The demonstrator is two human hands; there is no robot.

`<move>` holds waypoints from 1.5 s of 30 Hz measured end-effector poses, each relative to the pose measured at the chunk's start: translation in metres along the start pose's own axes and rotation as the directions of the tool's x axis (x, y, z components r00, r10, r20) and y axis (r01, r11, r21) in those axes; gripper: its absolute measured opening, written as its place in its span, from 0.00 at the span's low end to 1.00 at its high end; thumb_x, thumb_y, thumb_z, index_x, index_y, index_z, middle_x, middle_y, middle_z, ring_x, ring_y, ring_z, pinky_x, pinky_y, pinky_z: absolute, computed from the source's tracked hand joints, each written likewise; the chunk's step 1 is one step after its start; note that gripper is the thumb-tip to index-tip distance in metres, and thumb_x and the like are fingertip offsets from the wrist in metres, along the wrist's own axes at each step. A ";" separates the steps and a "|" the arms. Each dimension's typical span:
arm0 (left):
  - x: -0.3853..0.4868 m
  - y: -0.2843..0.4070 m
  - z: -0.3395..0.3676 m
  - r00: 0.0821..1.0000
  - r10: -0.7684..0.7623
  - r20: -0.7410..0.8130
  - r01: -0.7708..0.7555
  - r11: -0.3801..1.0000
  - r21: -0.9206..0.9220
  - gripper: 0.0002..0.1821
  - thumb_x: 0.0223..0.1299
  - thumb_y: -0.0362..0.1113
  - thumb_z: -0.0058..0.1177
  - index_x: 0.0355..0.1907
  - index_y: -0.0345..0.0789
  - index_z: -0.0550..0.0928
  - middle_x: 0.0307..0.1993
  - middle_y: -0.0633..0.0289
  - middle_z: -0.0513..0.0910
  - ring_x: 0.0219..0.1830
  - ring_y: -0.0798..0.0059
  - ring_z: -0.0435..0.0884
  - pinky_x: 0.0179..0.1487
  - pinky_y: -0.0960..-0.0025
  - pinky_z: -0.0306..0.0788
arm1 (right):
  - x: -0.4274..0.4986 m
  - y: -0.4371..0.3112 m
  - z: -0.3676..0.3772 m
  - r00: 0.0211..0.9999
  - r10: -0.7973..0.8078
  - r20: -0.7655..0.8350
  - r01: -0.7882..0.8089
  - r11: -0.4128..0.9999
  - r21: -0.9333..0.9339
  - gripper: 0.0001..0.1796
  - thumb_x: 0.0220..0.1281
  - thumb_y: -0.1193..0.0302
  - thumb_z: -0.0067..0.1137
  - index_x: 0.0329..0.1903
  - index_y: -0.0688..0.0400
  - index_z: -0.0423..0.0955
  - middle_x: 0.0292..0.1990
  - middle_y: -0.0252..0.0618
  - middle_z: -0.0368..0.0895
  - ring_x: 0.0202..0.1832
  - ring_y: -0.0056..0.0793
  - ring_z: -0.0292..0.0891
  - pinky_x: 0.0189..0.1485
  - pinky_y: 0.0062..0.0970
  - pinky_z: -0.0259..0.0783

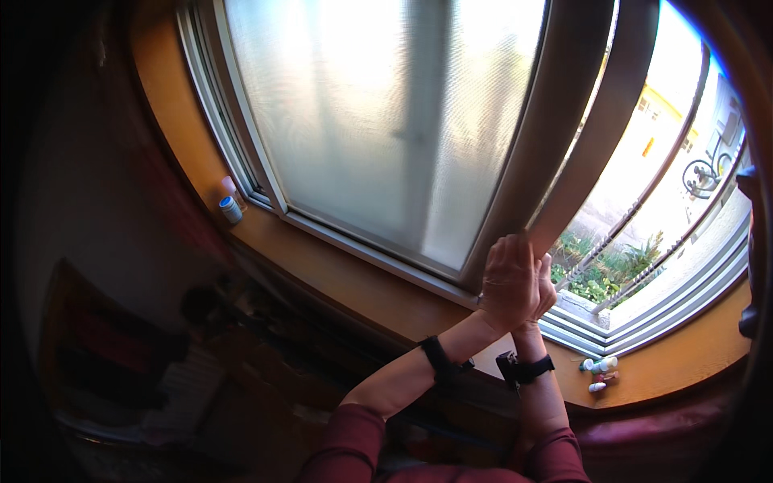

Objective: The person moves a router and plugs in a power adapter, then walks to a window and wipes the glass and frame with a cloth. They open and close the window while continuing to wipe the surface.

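Observation:
Both my hands meet at the lower end of a window sash's upright metal frame. My left hand lies with its back towards me and its fingers together against the frame. Partly behind it, my right hand touches the frame's outer side; most of its fingers are hidden. Whether either hand grips the frame cannot be told. The sash holds a frosted glass pane. Below it runs a metal sliding track. Dark bands circle both wrists.
On the orange-brown sill stand a blue-lidded jar and a pink-capped bottle at left, and several small bottles at right. Metal bars cross the window opening, with plants outside. Clothes and other items lie in shadow at lower left.

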State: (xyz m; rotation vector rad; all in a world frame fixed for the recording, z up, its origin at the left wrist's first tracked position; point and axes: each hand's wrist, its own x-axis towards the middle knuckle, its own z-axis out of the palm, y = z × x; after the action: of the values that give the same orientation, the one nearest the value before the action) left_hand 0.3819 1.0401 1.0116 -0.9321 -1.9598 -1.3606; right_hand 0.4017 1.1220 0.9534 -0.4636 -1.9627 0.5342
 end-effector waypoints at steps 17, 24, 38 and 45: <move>-0.024 -0.121 -0.077 0.973 -0.049 -0.227 0.101 0.969 0.223 0.25 0.66 0.31 0.52 0.63 0.28 0.65 0.53 0.45 0.70 0.52 0.51 0.71 0.60 0.54 0.65 | 0.008 0.131 -0.179 0.942 0.006 -0.336 -0.214 0.783 -0.585 0.39 0.46 0.68 0.71 0.61 0.59 0.61 0.45 0.46 0.70 0.46 0.49 0.73 0.45 0.46 0.74; -0.019 -0.245 -0.106 0.895 -0.428 -0.124 0.444 0.882 0.159 0.39 0.68 0.38 0.53 0.73 0.22 0.54 0.70 0.34 0.61 0.71 0.42 0.63 0.73 0.55 0.58 | 0.001 0.162 -0.183 0.911 0.045 -0.409 -0.269 0.818 -0.509 0.35 0.47 0.70 0.72 0.57 0.61 0.62 0.46 0.47 0.69 0.44 0.43 0.70 0.49 0.41 0.71; -0.030 -0.214 -0.094 0.959 -0.270 -0.080 0.279 0.952 0.127 0.22 0.72 0.32 0.44 0.65 0.25 0.70 0.58 0.44 0.79 0.58 0.54 0.79 0.61 0.63 0.72 | -0.011 0.173 -0.183 0.794 0.274 -0.543 -0.450 0.865 -0.222 0.19 0.58 0.64 0.72 0.36 0.62 0.70 0.34 0.39 0.74 0.37 0.35 0.72 0.44 0.35 0.71; -0.036 -0.226 -0.095 0.990 -0.133 -0.051 0.140 0.968 0.209 0.30 0.66 0.28 0.48 0.71 0.25 0.64 0.62 0.41 0.75 0.61 0.52 0.77 0.64 0.62 0.72 | -0.067 0.190 -0.084 0.637 0.616 -0.463 -0.723 0.685 -0.083 0.25 0.52 0.65 0.72 0.47 0.65 0.72 0.48 0.52 0.75 0.53 0.47 0.73 0.58 0.41 0.69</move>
State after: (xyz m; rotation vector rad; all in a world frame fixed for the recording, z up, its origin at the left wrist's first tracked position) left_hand 0.2279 0.8881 0.8899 -0.6783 -2.1248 -1.2017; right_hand 0.5224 1.2575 0.8326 -1.4149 -1.4031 0.5797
